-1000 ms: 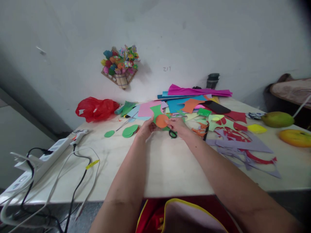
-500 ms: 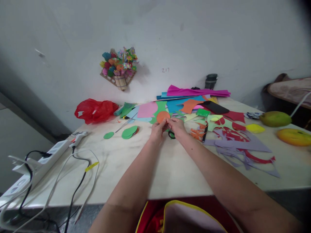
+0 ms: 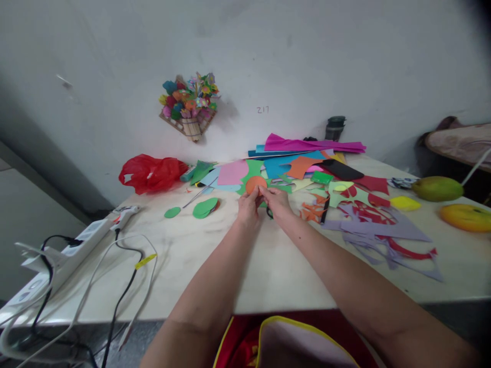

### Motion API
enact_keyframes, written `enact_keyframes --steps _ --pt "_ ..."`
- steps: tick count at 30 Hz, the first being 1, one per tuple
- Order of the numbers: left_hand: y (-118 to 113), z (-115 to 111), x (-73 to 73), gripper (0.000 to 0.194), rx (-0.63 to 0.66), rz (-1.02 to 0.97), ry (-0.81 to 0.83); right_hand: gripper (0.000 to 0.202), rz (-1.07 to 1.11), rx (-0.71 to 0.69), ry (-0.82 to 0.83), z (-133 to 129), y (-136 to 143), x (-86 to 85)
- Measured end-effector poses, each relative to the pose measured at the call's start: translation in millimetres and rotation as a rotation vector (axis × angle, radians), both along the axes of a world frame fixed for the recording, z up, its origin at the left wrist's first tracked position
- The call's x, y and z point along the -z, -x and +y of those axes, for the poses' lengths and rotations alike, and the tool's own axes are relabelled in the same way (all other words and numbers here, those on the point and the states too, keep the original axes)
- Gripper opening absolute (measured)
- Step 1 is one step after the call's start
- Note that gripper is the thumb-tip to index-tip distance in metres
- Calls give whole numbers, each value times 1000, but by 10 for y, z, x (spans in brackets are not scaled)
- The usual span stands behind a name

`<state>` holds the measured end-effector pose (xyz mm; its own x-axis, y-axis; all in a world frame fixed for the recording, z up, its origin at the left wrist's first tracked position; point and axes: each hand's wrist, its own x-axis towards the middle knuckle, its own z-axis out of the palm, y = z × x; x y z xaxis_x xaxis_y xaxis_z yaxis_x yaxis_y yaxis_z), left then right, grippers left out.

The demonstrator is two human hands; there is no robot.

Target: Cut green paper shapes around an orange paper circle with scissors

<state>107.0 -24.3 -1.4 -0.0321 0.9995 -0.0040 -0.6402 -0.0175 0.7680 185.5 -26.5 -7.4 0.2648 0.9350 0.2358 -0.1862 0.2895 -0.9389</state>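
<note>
Both my hands meet over the middle of the table, pinching the lower edge of an orange paper circle point(image 3: 255, 185). My left hand point(image 3: 249, 205) grips it from the left with closed fingers. From the right, my right hand point(image 3: 276, 200) holds the same edge, its fingertips against the left ones. Partly hidden by my right hand is a black ring-shaped handle point(image 3: 269, 212). Green paper circles point(image 3: 205, 207) lie in a small stack to the left, with a single green circle point(image 3: 172, 212) beside them. Behind the orange circle are pink paper point(image 3: 232, 173) and green paper point(image 3: 254, 167).
Purple paper scraps point(image 3: 383, 230) and orange scraps point(image 3: 312, 210) spread to the right. Mangoes point(image 3: 437, 188) lie at the right edge. A red plastic bag point(image 3: 151, 174) sits at the back left. A power strip point(image 3: 65, 260) with cables runs along the left side.
My fingers have shifted slightly on the orange circle, which stays between both hands. The view has moved a little; the other things lie as before.
</note>
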Motion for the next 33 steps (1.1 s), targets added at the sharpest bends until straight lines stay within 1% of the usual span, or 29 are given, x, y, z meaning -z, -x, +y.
enact_keyframes --steps 8,11,13,15,18,20,22,24,27,30,33 --pt "0 10 -1 16 -37 -5 3 53 -42 0 10 -37 0 -42" --pt "25 40 10 14 -60 29 24 52 -124 -29 30 -29 -17 -58" --pt "61 67 14 14 -88 50 37 49 -270 -51 66 -9 -62 -77" --pt "107 96 14 14 -122 65 46 43 -511 -41 110 9 -140 -114" --pt "174 135 10 14 -158 84 74 18 -986 86 168 6 -305 -214" --pt "207 156 10 12 -172 92 103 20 -1282 157 193 -23 -418 -299" --pt "235 172 15 11 -171 97 122 24 -1475 149 233 -66 -506 -380" --pt "260 185 25 11 -165 100 125 28 -1584 100 270 -112 -551 -441" --pt "295 199 40 9 -164 106 119 39 -1663 2 318 -175 -530 -489" --pt "315 207 46 5 -177 108 118 40 -1724 -102 346 -228 -442 -501" --pt "320 208 42 5 -190 103 126 40 -1764 -133 338 -256 -356 -498"
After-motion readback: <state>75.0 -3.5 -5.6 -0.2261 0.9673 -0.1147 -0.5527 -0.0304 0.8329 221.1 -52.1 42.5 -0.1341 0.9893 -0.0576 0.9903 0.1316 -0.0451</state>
